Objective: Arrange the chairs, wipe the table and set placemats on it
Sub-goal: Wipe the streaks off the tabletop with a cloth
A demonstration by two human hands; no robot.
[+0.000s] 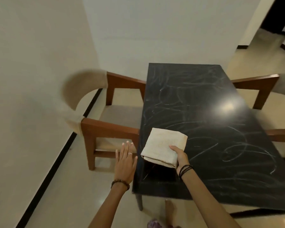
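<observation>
Two hands up: right hand point(179, 157) gripping folded beige cloth point(163, 147) over black rectangular table point(204, 112) near-left edge; left hand point(125, 163) flat, fingers together, beside brown wooden armchair point(105, 127).

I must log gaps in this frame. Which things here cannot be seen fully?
- Right chair: head view, cut off by the right edge, partly hidden behind the table.
- Left chair backrest: blurred.
- Underside of the folded cloth: hidden by the cloth itself.
- Right hand fingers: under the cloth.
</observation>
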